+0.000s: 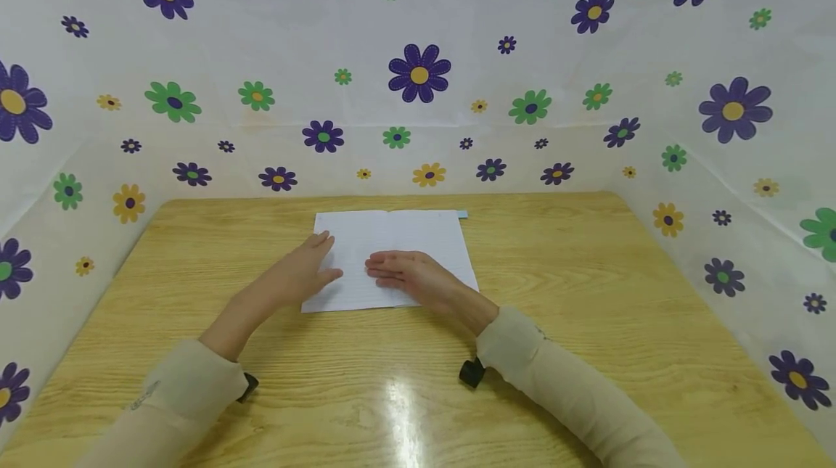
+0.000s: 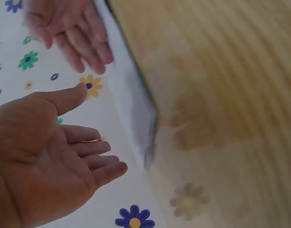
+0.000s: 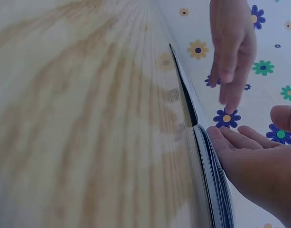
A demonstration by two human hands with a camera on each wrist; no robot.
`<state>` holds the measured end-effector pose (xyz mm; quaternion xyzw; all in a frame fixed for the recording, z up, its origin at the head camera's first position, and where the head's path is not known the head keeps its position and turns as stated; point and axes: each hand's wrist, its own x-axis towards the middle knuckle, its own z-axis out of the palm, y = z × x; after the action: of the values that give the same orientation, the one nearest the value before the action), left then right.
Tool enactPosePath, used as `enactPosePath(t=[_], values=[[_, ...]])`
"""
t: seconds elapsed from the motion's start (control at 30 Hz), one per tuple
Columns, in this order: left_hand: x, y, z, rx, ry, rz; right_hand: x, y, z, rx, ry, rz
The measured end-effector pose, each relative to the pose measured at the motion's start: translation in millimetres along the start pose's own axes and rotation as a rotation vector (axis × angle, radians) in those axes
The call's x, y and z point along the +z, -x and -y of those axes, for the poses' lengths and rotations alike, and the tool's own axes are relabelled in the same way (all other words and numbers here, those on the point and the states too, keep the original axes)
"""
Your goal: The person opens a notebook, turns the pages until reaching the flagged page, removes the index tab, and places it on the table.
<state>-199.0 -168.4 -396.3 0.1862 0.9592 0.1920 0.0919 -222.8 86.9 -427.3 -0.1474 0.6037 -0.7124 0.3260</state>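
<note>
An open notebook [image 1: 355, 228] with white lined pages lies flat on the wooden table. Over its left page is my left hand [image 1: 303, 271], fingers extended and thumb held apart, with nothing in its grasp. My right hand [image 1: 418, 276] is over the right page, its straight fingers reaching across the centre fold toward the left. In the right wrist view, the right hand's fingertips are right at the notebook's pages [image 3: 214, 180], while the left hand [image 3: 235, 47] hangs above them. The left wrist view shows the left palm [image 2: 50, 161] with the fingers relaxed, above the blurred page edge.
A light blue tab [image 1: 462, 214] sticks out at the notebook's top right corner. The wood-grain table [image 1: 555, 257] reaches back to a white flowered cloth [image 1: 294, 62] that stands behind it and on both sides. Dark wrist devices [image 1: 472, 374] show under the cuffs.
</note>
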Motion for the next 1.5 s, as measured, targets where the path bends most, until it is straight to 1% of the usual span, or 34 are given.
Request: enactPosePath(t=[0.07,0.17,0.27,0.4,0.53,0.67,0.77,0.83,1.07,1.1,1.2,1.33,1.37,1.47,1.5], values=[[6.6,-3.8,-0.4,-0.004,-0.021,0.047,0.2,0.3,-0.1,-0.002,0.001,0.012],[12.1,-6.6,-1.5,-0.005,-0.052,0.09,-0.1,0.0,-0.6,-0.001,0.002,0.021],[15.7,-8.6,0.7,-0.004,-0.069,0.112,0.1,-0.2,-0.4,-0.001,0.009,0.027],[18.1,-9.6,3.0,-0.009,-0.069,0.139,0.2,0.3,-0.1,-0.001,0.003,0.018],[18.0,-8.4,1.3,-0.024,-0.062,0.16,-2.3,1.3,0.3,-0.002,0.009,-0.004],[18.7,-7.5,1.5,-0.026,-0.049,0.172,-12.3,5.3,2.1,-0.015,0.04,-0.059],[19.3,-7.2,2.3,-0.022,-0.035,0.178,-23.5,11.9,5.1,-0.025,0.069,-0.136],[19.6,-7.0,3.0,-0.016,-0.033,0.181,-31.1,17.7,8.0,-0.028,0.112,-0.191],[18.4,-6.3,3.2,-0.006,-0.022,0.183,-55.3,39.1,18.2,-0.052,0.334,-0.35],[18.2,-6.5,3.0,-0.009,-0.017,0.184,-58.0,42.3,19.6,-0.049,0.374,-0.371],[17.8,-6.5,2.5,-0.013,-0.008,0.186,-65.9,51.2,22.3,-0.045,0.55,-0.413],[17.6,-5.5,2.5,-0.015,-0.002,0.185,-74.8,57.9,22.2,-0.058,0.789,-0.416],[17.6,-5.5,2.7,-0.016,0.0,0.186,-76.2,59.0,22.0,-0.06,0.831,-0.411],[17.5,-5.8,3.0,-0.018,0.007,0.188,-79.5,60.0,20.8,-0.059,0.98,-0.381],[17.5,-6.0,3.2,-0.018,0.01,0.19,-80.3,60.0,20.4,-0.047,1.026,-0.367]])
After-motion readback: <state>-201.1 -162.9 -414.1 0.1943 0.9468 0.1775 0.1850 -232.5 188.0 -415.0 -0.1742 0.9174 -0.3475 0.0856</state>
